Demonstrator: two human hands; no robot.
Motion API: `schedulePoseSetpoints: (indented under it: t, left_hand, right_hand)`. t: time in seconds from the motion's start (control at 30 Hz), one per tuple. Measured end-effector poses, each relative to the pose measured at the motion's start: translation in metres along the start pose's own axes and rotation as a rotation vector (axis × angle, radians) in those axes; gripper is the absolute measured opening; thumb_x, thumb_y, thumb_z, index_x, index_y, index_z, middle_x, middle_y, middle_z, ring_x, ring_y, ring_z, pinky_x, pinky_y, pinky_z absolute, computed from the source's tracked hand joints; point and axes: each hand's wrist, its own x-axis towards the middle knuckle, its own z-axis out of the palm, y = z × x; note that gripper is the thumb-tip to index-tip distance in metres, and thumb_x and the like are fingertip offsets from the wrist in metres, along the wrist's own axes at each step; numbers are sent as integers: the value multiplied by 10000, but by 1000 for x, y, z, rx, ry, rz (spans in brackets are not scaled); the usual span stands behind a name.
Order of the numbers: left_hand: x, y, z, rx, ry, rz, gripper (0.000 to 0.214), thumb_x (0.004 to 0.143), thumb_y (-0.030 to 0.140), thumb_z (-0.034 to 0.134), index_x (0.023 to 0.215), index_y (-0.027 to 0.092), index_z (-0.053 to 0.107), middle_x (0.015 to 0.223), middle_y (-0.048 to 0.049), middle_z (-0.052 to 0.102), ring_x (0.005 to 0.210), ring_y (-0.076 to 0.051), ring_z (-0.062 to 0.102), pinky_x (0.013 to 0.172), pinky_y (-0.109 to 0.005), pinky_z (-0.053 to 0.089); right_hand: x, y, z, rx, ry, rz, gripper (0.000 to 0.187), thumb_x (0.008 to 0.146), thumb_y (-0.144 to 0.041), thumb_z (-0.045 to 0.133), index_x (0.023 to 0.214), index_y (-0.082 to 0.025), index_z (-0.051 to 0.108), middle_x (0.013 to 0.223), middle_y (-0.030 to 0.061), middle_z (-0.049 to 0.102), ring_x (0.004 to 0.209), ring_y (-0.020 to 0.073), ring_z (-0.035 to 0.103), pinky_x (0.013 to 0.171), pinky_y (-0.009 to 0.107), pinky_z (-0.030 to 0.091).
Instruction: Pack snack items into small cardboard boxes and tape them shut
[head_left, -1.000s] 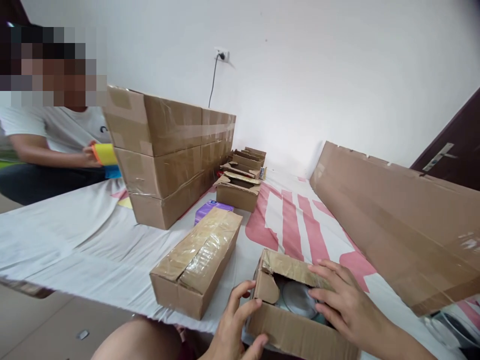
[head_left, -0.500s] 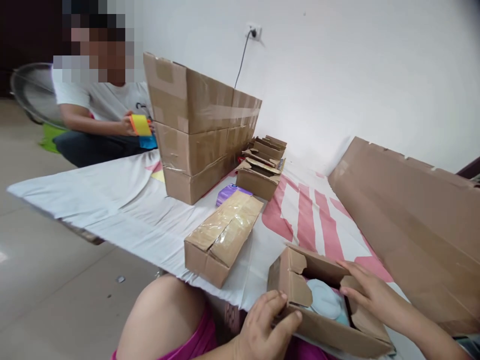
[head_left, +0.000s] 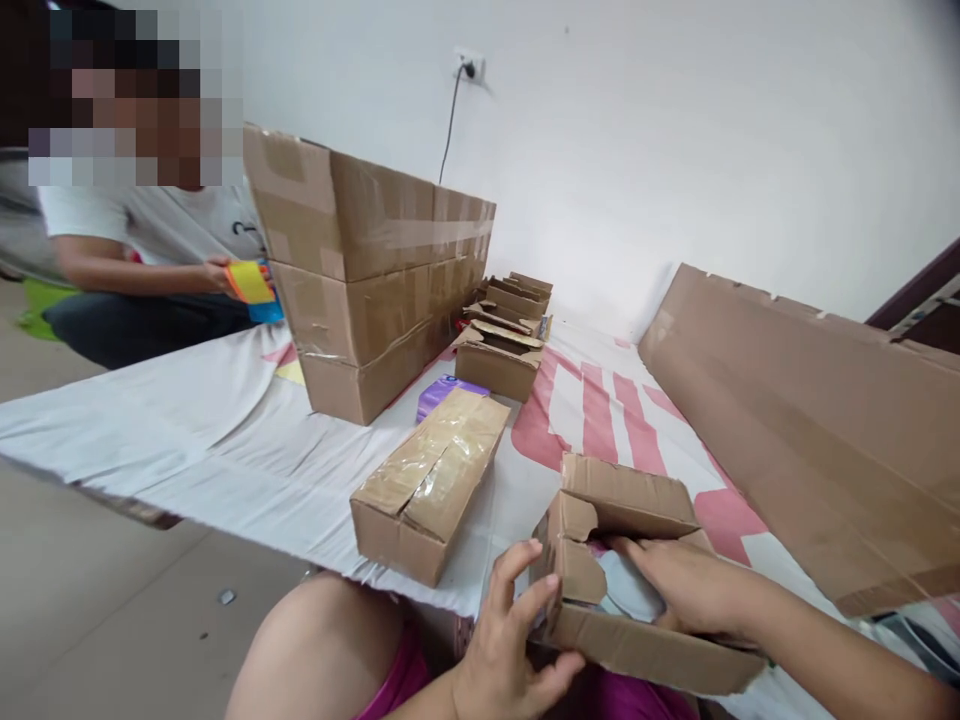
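Note:
An open cardboard box point(head_left: 652, 650) rests at the table's near edge with its flaps up. Inside lies a pale blue, smooth, rounded item point(head_left: 631, 588) whose exact kind I cannot make out. My right hand point(head_left: 694, 585) reaches into the box, fingers and thumb around the right side of this item; some fingertips are hidden. At the box's left end, my left hand point(head_left: 506, 630) has its fingers spread, with the fingertips at the cardboard corner.
A taped carton point(head_left: 431, 485) lies left of the box, a purple pack point(head_left: 448, 395) behind it. Taped cartons point(head_left: 390, 270) stand stacked farther back, beside several open boxes point(head_left: 499, 365). A large cardboard sheet point(head_left: 810, 430) leans at right. Another person point(head_left: 157, 260) crouches at left holding something yellow and blue.
My right hand has moved from the box's far rim down into it, onto the pale item. The far flap now stands up. My left hand has loosened and its fingers have spread.

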Motion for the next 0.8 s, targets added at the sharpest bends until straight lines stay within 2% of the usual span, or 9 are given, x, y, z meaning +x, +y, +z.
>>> schedulePoseSetpoints:
  t: [0.07, 0.13, 0.2, 0.3, 0.47, 0.57, 0.67, 0.8]
  left_hand:
    - [3, -4, -2, 23, -64, 114, 762, 710, 337, 758, 1367, 247, 384, 1461, -180, 292, 1383, -418, 265, 1034, -595, 367]
    - [6, -6, 0, 42, -111, 173, 817, 622, 381, 825, 1337, 279, 444, 1501, -148, 255, 1403, -468, 172, 1049, -638, 314]
    - [8, -7, 5, 23, -128, 161, 807, 597, 362, 840, 1314, 297, 474, 1503, -134, 269, 1401, -458, 202, 1047, -614, 337]
    - [7, -9, 13, -39, -100, 83, 701, 670, 315, 790, 1297, 331, 478, 1464, -117, 349, 1381, -384, 316, 1036, -539, 397]
    - [7, -15, 16, -58, -45, 26, 510, 820, 280, 638, 1300, 292, 467, 1414, -146, 408, 1349, -326, 394, 1026, -489, 432]
    - [9, -17, 19, -86, 26, -43, 430, 874, 172, 518, 1292, 259, 469, 1333, -155, 482, 1298, -291, 464, 1001, -465, 459]
    - [13, -15, 25, -82, 35, -84, 422, 855, 150, 501, 1266, 245, 490, 1329, -159, 475, 1285, -299, 468, 989, -486, 458]
    - [27, -7, 22, -39, -56, -98, 354, 790, 144, 535, 1131, 236, 559, 1395, -146, 384, 1261, -301, 468, 950, -445, 477]
  right_hand:
    - [4, -4, -6, -56, -67, 8, 715, 580, -300, 740, 1253, -178, 530, 1081, 126, 695, 919, 307, 667, 743, 354, 487]
    - [6, -7, -12, -111, -110, 16, 637, 583, -353, 728, 1167, -162, 559, 1011, 138, 700, 879, 331, 668, 693, 362, 476]
    - [5, -8, -16, -126, -106, 14, 581, 591, -417, 711, 1097, -169, 567, 949, 127, 699, 847, 342, 668, 670, 367, 465]
    - [-2, -7, -20, -41, -20, 15, 559, 581, -434, 712, 1064, -195, 564, 928, 87, 694, 831, 319, 666, 674, 348, 455]
    - [-21, 4, -29, 359, 198, 77, 608, 544, -323, 743, 1109, -236, 534, 896, -3, 667, 758, 206, 636, 583, 246, 426]
    - [-33, 13, -35, 649, 361, 46, 610, 591, -348, 749, 1143, -226, 521, 908, 0, 646, 769, 184, 617, 605, 248, 456]
    - [-38, 20, -40, 926, 577, -48, 614, 648, -426, 733, 1171, -201, 502, 955, 30, 643, 851, 201, 615, 720, 294, 495]
    - [-46, 26, -49, 1094, 844, -95, 604, 692, -494, 726, 1171, -199, 508, 920, 41, 659, 838, 202, 620, 696, 302, 513]
